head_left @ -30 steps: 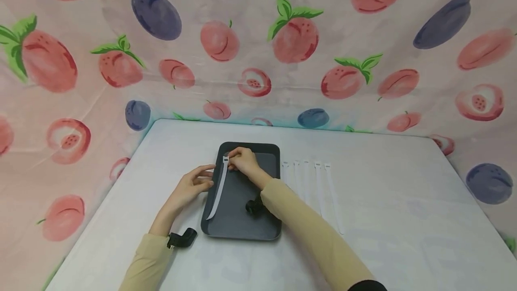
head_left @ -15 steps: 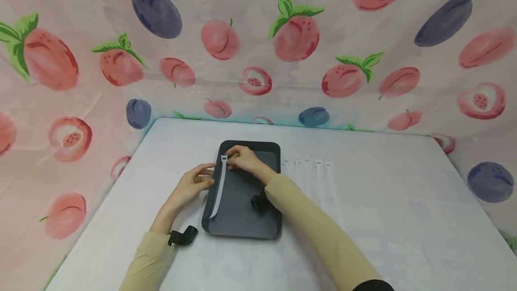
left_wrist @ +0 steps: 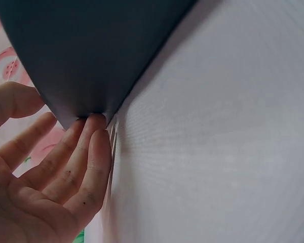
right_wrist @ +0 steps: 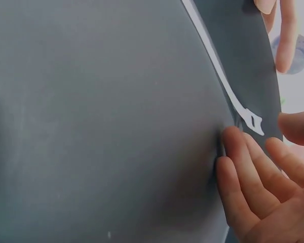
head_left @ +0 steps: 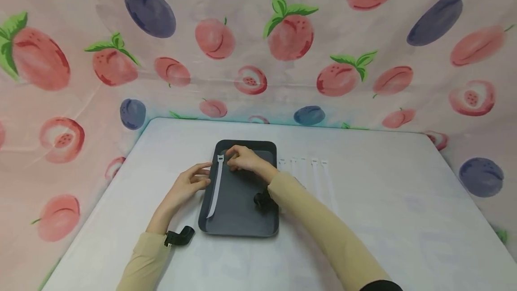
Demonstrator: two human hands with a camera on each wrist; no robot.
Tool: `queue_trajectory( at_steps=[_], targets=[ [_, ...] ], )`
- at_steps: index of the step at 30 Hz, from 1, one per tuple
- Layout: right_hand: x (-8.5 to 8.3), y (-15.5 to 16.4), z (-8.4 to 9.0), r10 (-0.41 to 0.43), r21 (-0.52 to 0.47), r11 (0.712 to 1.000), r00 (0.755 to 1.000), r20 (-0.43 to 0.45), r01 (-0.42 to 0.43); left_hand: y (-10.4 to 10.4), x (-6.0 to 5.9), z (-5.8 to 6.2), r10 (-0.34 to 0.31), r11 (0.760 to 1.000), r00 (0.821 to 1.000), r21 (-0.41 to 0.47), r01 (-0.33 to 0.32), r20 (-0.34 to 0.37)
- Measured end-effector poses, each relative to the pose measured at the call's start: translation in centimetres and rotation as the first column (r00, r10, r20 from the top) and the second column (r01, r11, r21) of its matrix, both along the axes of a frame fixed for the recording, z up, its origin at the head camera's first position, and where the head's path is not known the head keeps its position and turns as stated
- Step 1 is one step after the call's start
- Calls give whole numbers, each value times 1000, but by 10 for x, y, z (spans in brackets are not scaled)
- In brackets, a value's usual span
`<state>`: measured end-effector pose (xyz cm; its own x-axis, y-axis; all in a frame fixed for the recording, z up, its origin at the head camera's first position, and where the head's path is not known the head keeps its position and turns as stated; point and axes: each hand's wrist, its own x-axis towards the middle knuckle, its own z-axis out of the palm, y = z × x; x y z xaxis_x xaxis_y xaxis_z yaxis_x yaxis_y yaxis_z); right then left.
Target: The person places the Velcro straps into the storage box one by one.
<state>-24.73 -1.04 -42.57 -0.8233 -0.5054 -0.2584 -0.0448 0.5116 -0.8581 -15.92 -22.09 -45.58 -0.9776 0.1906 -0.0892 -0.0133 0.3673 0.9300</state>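
Head: white strap (head_left: 215, 187) lies lengthwise along tray (head_left: 246, 226) left side, buckle end far. Right hand (head_left: 242, 159) just right of buckle, fingers loose, holding nothing. Left hand (head_left: 190, 186) at tray's left rim. Spare straps (head_left: 317, 176) right of tray.

Left wrist: straight fingers (left_wrist: 86, 152) touch tray edge (left_wrist: 91, 55).

Right wrist: fingertips (right_wrist: 233, 139) rest on tray beside buckle (right_wrist: 253, 121).
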Motion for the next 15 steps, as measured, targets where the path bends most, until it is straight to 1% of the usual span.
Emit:
queue_trajectory(
  at_steps=[4,8,11,15],
  targets=[
    [2,4,4,32,17,999,999,1,-32,-1,0,1,-2,1000,1000,2,2,0],
    [6,8,11,50,24,998,998,-30,-50,-1,0,1,-2,1000,1000,7,2,-5],
    [9,12,16,61,21,998,997,-53,-60,-1,0,1,-1,1000,1000,7,2,-9],
    [14,18,21,74,0,997,996,-57,-74,1,1,1,-1,1000,1000,2,1,-8]
  ],
)
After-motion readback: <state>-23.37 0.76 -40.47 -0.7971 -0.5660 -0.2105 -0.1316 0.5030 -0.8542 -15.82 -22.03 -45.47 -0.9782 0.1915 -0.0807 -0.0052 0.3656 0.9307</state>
